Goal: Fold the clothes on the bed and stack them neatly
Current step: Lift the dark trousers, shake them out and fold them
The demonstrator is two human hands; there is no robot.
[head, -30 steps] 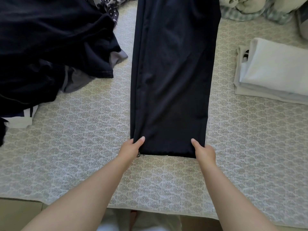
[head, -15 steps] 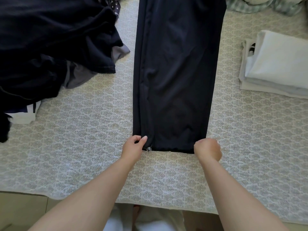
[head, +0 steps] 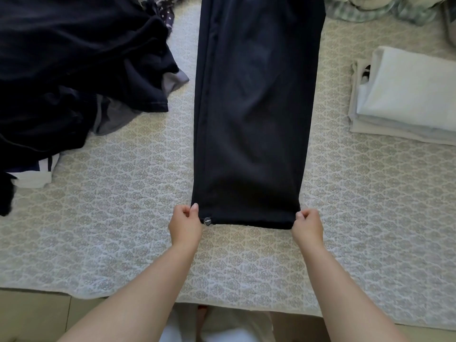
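Two hands, left hand (head: 185, 224) and right hand (head: 307, 225), pinch the trousers' (head: 251, 114) near hem corners, fingers curled tight. Next, probably carry that hem away over the trousers, keeping corners level.

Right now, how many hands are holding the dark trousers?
2. The left hand pinches the near left corner of the dark trousers; the right hand pinches the near right corner.

The dark trousers (head: 251, 119) run off the top edge, so their upper end is cut off. The dark clothes pile (head: 74, 70) at upper left is cropped too. The small toggle (head: 206, 220) at the hem is too tiny to make out.
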